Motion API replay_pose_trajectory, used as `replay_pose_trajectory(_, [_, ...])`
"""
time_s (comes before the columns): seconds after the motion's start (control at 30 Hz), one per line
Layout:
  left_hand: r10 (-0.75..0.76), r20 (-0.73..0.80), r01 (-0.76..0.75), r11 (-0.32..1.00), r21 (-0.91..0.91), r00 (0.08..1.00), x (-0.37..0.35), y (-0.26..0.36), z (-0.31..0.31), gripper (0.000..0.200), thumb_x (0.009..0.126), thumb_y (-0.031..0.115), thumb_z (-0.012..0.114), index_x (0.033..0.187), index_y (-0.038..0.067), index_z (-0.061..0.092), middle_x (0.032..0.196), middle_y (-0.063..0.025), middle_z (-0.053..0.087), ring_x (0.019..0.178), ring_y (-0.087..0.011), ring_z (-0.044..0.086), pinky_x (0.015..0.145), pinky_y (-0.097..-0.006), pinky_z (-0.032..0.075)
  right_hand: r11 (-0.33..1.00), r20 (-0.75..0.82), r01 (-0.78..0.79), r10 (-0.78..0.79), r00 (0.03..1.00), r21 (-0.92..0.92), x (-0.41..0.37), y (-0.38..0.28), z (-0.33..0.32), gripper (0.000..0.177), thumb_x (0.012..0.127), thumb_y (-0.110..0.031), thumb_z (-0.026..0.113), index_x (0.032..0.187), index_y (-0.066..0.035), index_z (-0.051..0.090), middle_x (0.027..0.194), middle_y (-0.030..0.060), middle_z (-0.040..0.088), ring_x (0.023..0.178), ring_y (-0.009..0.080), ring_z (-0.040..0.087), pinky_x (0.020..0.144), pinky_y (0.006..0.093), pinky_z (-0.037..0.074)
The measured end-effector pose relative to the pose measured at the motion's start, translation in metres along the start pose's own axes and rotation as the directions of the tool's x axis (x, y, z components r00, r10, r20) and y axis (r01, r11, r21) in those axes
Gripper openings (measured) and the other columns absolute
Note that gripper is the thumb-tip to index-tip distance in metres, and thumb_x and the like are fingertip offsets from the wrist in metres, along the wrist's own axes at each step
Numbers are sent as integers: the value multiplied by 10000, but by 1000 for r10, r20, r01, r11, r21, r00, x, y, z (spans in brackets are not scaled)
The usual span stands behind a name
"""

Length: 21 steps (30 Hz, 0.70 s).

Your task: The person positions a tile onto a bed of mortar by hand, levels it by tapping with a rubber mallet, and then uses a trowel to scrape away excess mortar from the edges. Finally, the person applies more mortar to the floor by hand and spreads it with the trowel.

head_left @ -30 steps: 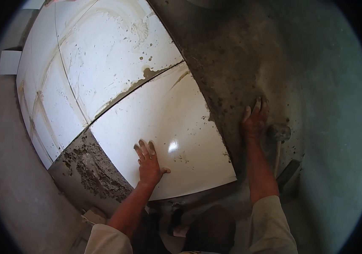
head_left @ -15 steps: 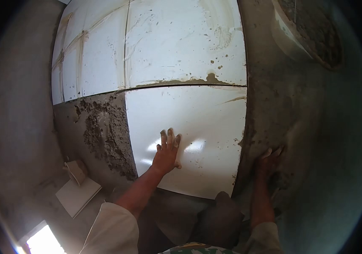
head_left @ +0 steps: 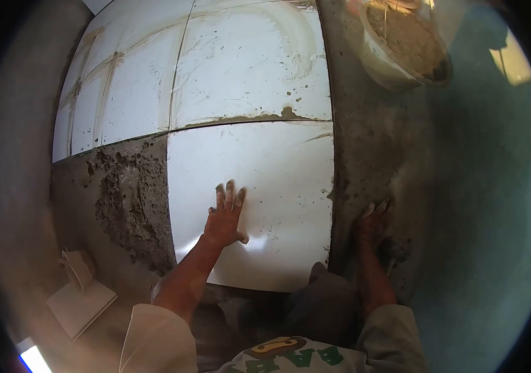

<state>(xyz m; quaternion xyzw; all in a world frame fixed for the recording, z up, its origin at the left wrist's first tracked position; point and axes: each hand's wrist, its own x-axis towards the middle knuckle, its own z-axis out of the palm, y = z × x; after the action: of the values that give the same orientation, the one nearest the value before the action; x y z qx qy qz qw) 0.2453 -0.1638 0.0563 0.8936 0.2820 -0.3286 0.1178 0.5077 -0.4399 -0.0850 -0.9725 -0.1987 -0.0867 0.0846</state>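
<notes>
My left hand [head_left: 225, 217] presses on a large white tile [head_left: 265, 186] with its fingers spread and nothing held. The tile lies beside a row of white tiles [head_left: 247, 68] streaked and spotted with mortar, a narrow dark joint between them. To the tile's left, rough wet mortar [head_left: 132, 193] covers the floor. My right hand [head_left: 374, 221] rests on the bare floor to the right of the tile, fingers extended and apart, holding nothing visible.
A tub [head_left: 380, 62] filled with mortar stands at the upper right. A flat trowel-like board with a handle [head_left: 82, 301] lies at the lower left. Walls rise at both sides. Light falls on the right wall.
The view has shifted, so the tile and both hands appear farther left, and more of the tub shows. My left hand is still flat on the tile, my right hand still on the floor.
</notes>
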Motion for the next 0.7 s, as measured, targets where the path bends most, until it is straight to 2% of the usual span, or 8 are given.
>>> replay_pose_trajectory(0.13, [-51,-13,51,998,-24,999,-7,0,-1,1367,516,543,862,1540,195,26,1595,-145,-90,1458,-413,5,970,-657,398,974,465,-146,50,884,173,-3,8,-53,547,946,-258,529,1390,17,366,1453,247,318,1367,400,281,1124,478,245])
replay_pose_trajectory(0.17, [-61,-12,60,997,-37,998,-8,-1,-2,1366,512,535,868,1540,209,30,1598,-135,-88,1461,-401,6,978,-651,395,977,450,-139,52,892,162,-11,16,-77,547,946,-258,529,1390,17,366,1453,247,318,1367,400,281,1124,478,245])
replay_pose_trajectory(0.23, [-60,0,60,995,-79,998,-14,0,3,1365,508,526,874,1541,224,34,1600,-125,-85,1464,-389,7,987,-646,391,994,225,100,-105,969,31,-42,32,-136,608,918,-292,582,1393,17,361,1440,260,340,1370,403,290,1127,466,246])
replay_pose_trajectory(0.3, [-72,3,72,991,-116,997,-13,-4,0,1380,488,498,891,1540,244,35,1602,-106,-85,1472,-353,-17,1020,-692,313,985,280,-162,173,944,-61,-79,50,-162,625,895,-290,617,1360,55,383,1448,298,324,1372,430,281,1137,487,228])
replay_pose_trajectory(0.37, [-68,4,68,990,-127,998,-16,-3,-6,1396,474,498,895,1540,247,29,1603,-98,-89,1474,-336,-32,1027,-717,265,934,474,-328,355,806,-144,-110,93,-155,732,840,-328,693,1376,36,352,1405,284,404,1323,421,377,1102,472,293])
replay_pose_trajectory(0.5, [-64,-20,57,969,-239,998,-16,-15,6,1457,405,498,907,1540,246,28,1604,-88,-94,1478,-312,-51,1026,-774,107,882,632,-470,347,693,31,-128,131,-135,728,810,-364,712,1289,111,437,1282,312,514,1221,429,495,1039,463,378])
replay_pose_trajectory(0.57, [-99,-56,80,958,-275,993,-15,-22,18,1469,398,513,904,1541,246,20,1601,-101,-103,1477,-317,-58,1032,-768,89,794,726,-602,463,509,-84,-131,172,-96,681,784,-375,728,1190,130,518,1146,319,596,1095,440,582,931,483,450])
replay_pose_trajectory(0.7, [-188,-125,134,928,-347,974,-16,-26,29,1500,385,556,896,1541,245,-8,1589,-154,-125,1469,-345,-94,1038,-760,39,879,610,-458,438,661,-136,-103,149,-151,565,772,-351,729,1068,107,584,1039,297,635,994,443,621,843,502,480])
